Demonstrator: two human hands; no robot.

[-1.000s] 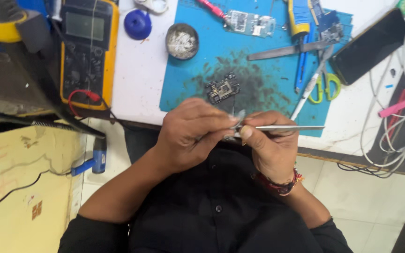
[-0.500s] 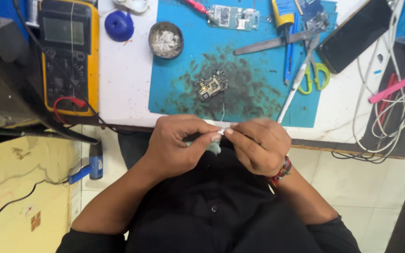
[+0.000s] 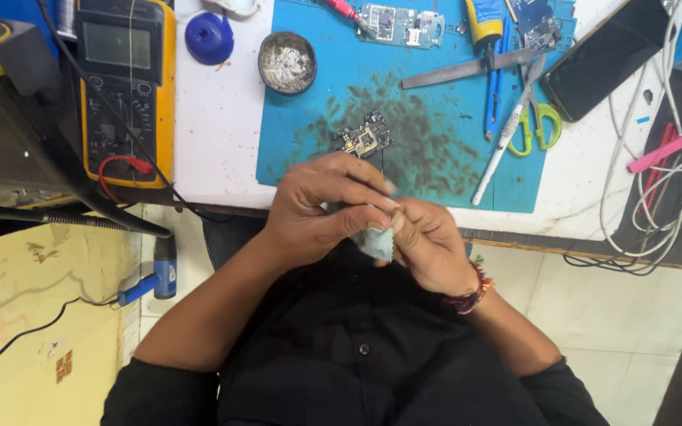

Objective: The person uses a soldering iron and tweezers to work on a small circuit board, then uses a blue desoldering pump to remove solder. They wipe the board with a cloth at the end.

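Observation:
Both hands meet above my lap, just below the table's front edge. My left hand [image 3: 317,207] pinches a small pale blue-grey cloth pad [image 3: 377,244] between thumb and fingers. My right hand [image 3: 429,243], with a beaded band on its wrist, is curled against the pad's other side and pinches it too. The fingers hide whatever else is between them; no tweezers show. A small bare circuit board [image 3: 365,140] lies just beyond the hands on a soot-stained blue mat [image 3: 451,183].
On the mat lie another circuit board [image 3: 400,24], green-handled scissors [image 3: 537,126] and a round tin [image 3: 286,61]. A yellow multimeter [image 3: 124,87] and blue cap [image 3: 209,37] are left, a black phone [image 3: 605,55] and white cables [image 3: 672,181] right. A blue-handled tool [image 3: 157,272] hangs below.
A second ago my right hand held thin tweezers level while my left pinched their tip. The tweezers are now out of sight and both hands have closed on the cloth pad.

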